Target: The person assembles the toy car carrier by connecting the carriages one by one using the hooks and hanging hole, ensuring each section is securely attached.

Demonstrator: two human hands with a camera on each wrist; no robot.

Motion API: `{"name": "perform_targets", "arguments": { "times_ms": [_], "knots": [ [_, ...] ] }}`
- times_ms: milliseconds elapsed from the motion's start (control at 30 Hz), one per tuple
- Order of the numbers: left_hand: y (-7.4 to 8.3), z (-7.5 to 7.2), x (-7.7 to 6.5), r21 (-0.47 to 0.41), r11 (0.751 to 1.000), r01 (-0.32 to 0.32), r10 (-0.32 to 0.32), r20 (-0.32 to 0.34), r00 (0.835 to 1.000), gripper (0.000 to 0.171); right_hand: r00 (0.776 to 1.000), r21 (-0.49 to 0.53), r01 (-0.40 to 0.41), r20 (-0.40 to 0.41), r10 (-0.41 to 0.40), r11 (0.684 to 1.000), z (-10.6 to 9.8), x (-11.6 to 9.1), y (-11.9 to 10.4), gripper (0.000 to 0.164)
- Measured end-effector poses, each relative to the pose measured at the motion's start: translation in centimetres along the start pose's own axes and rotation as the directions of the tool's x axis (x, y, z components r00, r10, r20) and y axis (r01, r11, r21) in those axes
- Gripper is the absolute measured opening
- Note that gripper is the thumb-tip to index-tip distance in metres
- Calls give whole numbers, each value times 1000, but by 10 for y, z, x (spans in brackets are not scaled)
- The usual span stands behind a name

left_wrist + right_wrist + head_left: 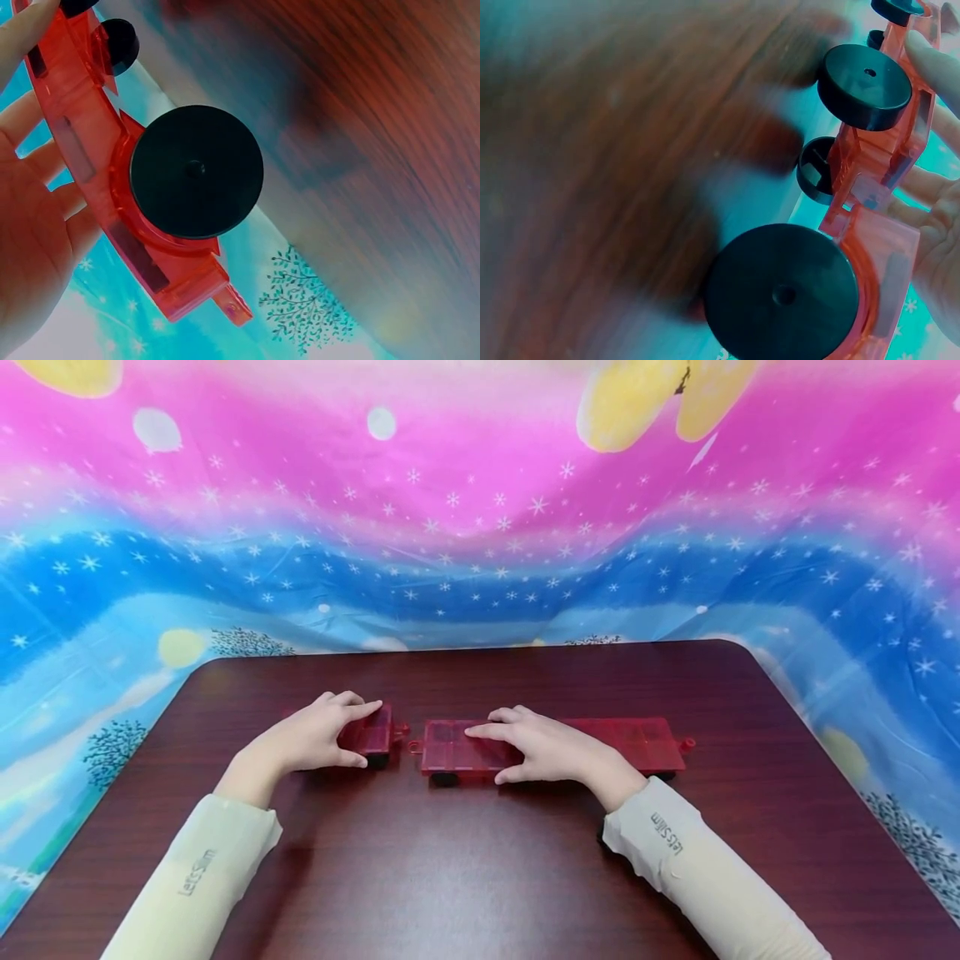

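Observation:
My left hand [318,735] grips a red see-through toy train car [380,728] with black wheels, thumb on the near side and fingers on the far side. Much of that car is hidden under the palm. Across a small gap, my right hand [553,747] holds a second red toy train car [444,745] the same way. A third red car [645,739] extends behind it, under and past the wrist. In the right wrist view these two meet end to end at a coupling [841,216]. The left car's hook [402,728] lies close to the middle car's loop [414,747].
All this happens on a dark brown wooden table [465,877] with rounded far corners. A pink and blue snowflake-patterned cloth [480,527] hangs behind and around it. A peg [687,744] sticks out of the train's right end. A small dark object [601,835] peeks out beside the right sleeve.

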State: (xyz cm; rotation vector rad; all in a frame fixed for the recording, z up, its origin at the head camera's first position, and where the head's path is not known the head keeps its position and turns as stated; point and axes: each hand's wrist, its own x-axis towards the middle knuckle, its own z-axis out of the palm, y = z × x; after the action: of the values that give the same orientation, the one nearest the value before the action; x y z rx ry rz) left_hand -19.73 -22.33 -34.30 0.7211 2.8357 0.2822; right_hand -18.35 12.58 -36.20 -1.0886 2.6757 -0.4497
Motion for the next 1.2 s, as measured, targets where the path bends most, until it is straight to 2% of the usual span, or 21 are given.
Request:
{"name": "perform_targets", "arguments": {
  "times_ms": [333, 767, 1200],
  "knots": [
    [10, 0, -5, 24, 999, -28, 27, 18, 999, 85, 1000, 2, -2, -4, 2, 1000, 0, 0, 2, 73],
    [14, 4, -13, 43, 999, -20, 19, 29, 999, 85, 1000, 25, 10, -15, -10, 1000, 1, -3, 5, 71],
    [17, 6, -12, 30, 999, -33, 33, 27, 999, 85, 1000, 27, 14, -16, -14, 1000, 1, -3, 5, 71]
  ]
}}
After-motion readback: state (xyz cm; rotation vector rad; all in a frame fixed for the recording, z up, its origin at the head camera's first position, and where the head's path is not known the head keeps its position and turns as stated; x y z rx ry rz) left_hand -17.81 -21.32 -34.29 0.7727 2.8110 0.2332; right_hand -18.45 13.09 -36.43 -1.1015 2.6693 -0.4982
